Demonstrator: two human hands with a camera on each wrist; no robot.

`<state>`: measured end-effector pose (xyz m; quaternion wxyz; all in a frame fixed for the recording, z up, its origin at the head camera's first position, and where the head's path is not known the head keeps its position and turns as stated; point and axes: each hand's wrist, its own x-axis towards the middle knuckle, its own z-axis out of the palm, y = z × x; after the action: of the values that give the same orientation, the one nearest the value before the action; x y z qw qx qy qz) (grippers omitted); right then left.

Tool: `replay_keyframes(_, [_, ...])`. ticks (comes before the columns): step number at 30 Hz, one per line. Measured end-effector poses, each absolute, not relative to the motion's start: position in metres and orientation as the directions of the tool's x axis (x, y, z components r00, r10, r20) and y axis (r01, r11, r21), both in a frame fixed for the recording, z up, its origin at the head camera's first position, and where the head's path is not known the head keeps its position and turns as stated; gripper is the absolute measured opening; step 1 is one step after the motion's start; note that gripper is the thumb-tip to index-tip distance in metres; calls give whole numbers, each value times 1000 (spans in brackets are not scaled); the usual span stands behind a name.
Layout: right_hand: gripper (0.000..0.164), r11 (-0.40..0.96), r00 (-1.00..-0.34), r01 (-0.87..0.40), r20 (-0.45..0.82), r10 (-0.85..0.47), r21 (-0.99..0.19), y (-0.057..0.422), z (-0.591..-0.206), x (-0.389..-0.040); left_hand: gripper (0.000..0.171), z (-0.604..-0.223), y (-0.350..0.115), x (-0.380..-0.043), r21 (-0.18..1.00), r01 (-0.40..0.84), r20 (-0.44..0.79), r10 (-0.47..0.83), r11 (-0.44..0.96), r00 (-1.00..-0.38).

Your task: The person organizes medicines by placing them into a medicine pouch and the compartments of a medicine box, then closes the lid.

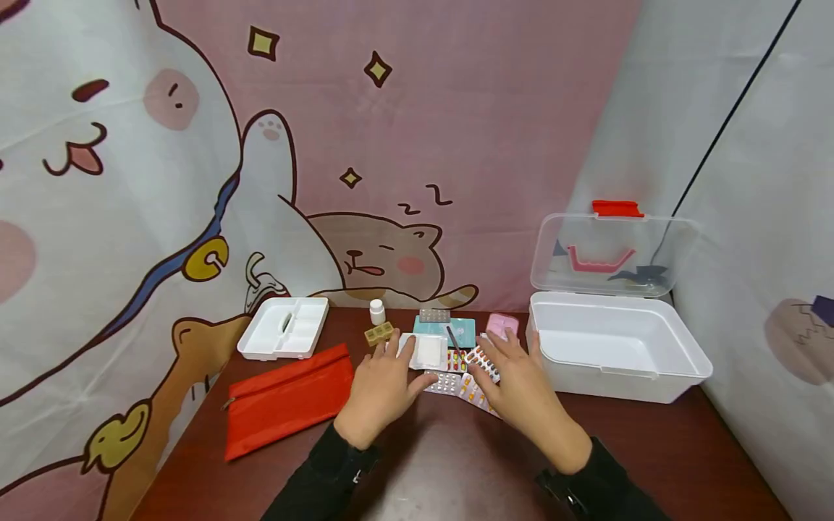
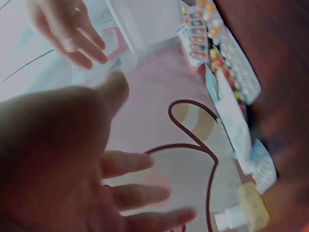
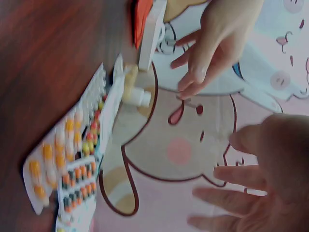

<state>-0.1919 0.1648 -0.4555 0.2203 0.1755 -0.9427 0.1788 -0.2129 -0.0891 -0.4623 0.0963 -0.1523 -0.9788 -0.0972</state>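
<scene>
My left hand [image 1: 384,391], fingers spread, hovers at the left of a group of medical items, nearest a white square packet [image 1: 430,352]. Over the right side hovers my right hand [image 1: 524,387], fingers also spread, close to a blister pack of dark and orange capsules [image 3: 77,186]. Neither hand grips anything. Between them lie a silver blister pack [image 1: 444,383], a pack of orange-and-white capsules [image 3: 58,147] and red-and-yellow capsules [image 2: 227,72]. Behind are a teal packet [image 1: 464,330], a thin dark stick-like tool [image 1: 453,339] and a pink case [image 1: 502,323].
A yellow pill case [image 1: 379,333] and white bottle [image 1: 377,312] stand behind my left hand. Further left are a red zip pouch [image 1: 287,405] and an open white compartment case [image 1: 309,325]. At right sits a white box [image 1: 612,383], its clear lid [image 1: 554,271] raised.
</scene>
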Motion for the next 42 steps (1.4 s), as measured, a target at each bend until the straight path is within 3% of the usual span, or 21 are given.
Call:
replay_keyframes(5, [13,808,-819,-481,504,-275,-341,141,-459,-193,33,-469,-117,-219,187,309,358,229,932,-905])
replay_keyframes(9, [11,771,-851,-494,403,-336,-401,116,-461,-199,20,-467,-152,-223,231,228,372,131,946,-919])
replay_keyframes(17, [23,728,-875,-480,204,-440,-490,57,-466,-217,27,-456,-243,-221,291,13,231,-57,957,-971])
replay_keyframes(26, [32,763,-914,-331,-12,-406,-555,0,-483,-240,39,-466,-332,-225,315,-188,5,-199,930,-980])
replay_keyframes(30, [40,789,-922,-289,-64,-381,-543,-20,-491,-244,47,-479,-352,-227,287,-194,-35,-192,938,-981])
replay_keyframes(36, [52,856,-941,-257,-86,-328,-449,-43,-503,-241,46,-495,-366,-231,283,-200,-102,-178,938,-979])
replay_keyframes(42, [48,875,-960,-203,-88,-267,-438,-51,-510,-241,46,-499,-367,-235,295,-235,-137,-202,926,-970])
